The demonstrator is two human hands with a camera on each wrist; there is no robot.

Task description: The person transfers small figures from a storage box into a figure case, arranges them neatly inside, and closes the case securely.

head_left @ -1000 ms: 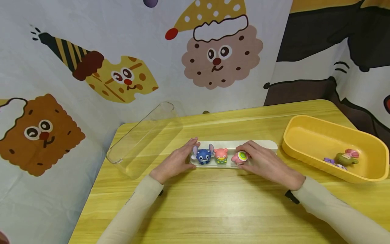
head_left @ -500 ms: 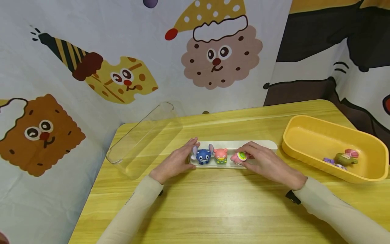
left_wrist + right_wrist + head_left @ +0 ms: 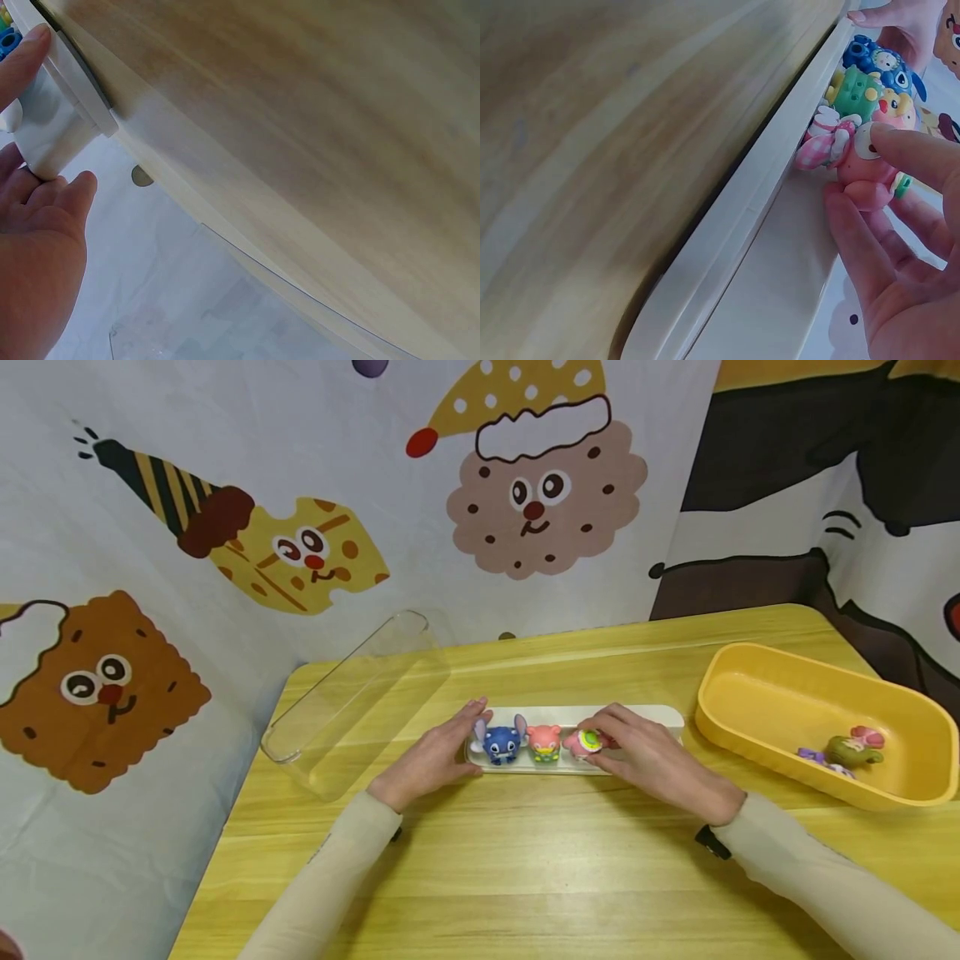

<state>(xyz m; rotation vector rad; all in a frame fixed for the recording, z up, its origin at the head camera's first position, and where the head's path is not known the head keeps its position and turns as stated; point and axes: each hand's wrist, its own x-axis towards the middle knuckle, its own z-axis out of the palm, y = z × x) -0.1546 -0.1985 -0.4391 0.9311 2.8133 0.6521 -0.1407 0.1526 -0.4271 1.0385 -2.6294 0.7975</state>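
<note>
A long white display base point(image 3: 656, 715) lies on the table. At its left end stands a blue big-eared figurine point(image 3: 501, 743), and beside that a pink figurine point(image 3: 544, 740) with a green lower part. My left hand point(image 3: 431, 756) grips the base's left end, thumb on the near side and fingers on the far side. With thumb and fingers my right hand point(image 3: 651, 756) pinches another pink figurine point(image 3: 577, 744), which has a white-rimmed yellow-green top, close beside the other pink one. The right wrist view shows its pink checked clothing point(image 3: 819, 150).
An open yellow bin point(image 3: 772, 697) stands to the right. Inside lie an olive-green figurine point(image 3: 846, 750) and smaller pink and purple pieces. A clear plastic cover point(image 3: 360, 693) lies at the back left of the table, by the patterned cloth backdrop point(image 3: 420, 568).
My right hand has shifted the pink figurine slightly left, closer to the middle one. The left hand has stayed on the base's end.
</note>
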